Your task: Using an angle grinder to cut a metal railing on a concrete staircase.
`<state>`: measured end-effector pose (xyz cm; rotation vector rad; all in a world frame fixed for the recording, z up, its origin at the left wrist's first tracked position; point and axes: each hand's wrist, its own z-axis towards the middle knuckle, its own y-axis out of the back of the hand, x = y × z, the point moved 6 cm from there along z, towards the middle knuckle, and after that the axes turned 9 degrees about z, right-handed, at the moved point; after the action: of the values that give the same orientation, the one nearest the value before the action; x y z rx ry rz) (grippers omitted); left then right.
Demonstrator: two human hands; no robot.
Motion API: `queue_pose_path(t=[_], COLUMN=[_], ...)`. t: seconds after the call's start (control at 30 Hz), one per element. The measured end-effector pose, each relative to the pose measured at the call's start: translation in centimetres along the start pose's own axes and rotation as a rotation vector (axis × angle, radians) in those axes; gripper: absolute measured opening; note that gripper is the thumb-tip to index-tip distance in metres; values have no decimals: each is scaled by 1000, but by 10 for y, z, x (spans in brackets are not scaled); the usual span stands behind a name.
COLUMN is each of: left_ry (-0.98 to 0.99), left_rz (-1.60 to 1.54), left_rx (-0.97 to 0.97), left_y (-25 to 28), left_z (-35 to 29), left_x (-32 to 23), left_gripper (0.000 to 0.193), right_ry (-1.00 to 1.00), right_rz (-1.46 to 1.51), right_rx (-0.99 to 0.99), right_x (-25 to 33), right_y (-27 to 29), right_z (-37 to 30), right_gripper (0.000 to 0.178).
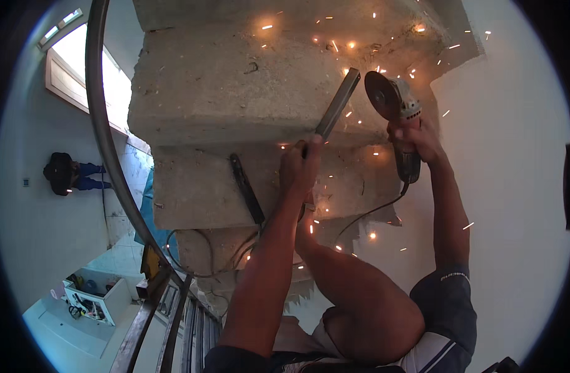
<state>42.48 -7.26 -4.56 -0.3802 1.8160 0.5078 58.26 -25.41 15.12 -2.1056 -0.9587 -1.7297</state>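
My right hand (423, 138) is wrapped round the body of an angle grinder (408, 109), whose dark disc (382, 96) faces left. A cord trails from the grinder's rear. My left hand (299, 163) grips a square metal tube (339, 104) that slants up and to the right. The disc is just right of the tube's upper end, with a small gap between them. Orange sparks fly over the steps and past my arms. A long dark tool (246, 188) lies on the concrete step left of my left hand; its exact kind is unclear.
Rough concrete stairs (204, 87) run up ahead, with a white wall (502, 155) at the right. A curved metal handrail (101, 124) and metal balusters (188, 323) edge the left. Cables (204, 273) loop across lower steps. Far below left are a person (64, 174) and a white cabinet (101, 301).
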Motion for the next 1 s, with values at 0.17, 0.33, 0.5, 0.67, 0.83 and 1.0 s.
queue_pose_path(t=[0.17, 0.33, 0.5, 0.67, 0.83, 1.0], left_ry=[105, 132, 54, 83, 92, 150], left_rz=[-36, -13, -26, -54, -72, -130], left_rx=[64, 64, 7, 50, 51, 82], left_y=[3, 7, 10, 5, 10, -2], left_z=[-6, -7, -5, -4, -2, -1], left_x=[-17, -17, -17, -15, -12, -2], left_gripper=[72, 73, 72, 72, 73, 72], right_ry=[-49, -28, -39, 40, -84, -46], right_rz=[-37, -123, -86, -63, 9, 0], right_rx=[75, 5, -10, 51, 5, -51], right_x=[-4, 3, 13, 10, -6, 11], right_y=[7, 7, -6, 0, -4, -9], right_z=[6, 9, 10, 16, 13, 15], right_gripper=[25, 32, 35, 35, 30, 35])
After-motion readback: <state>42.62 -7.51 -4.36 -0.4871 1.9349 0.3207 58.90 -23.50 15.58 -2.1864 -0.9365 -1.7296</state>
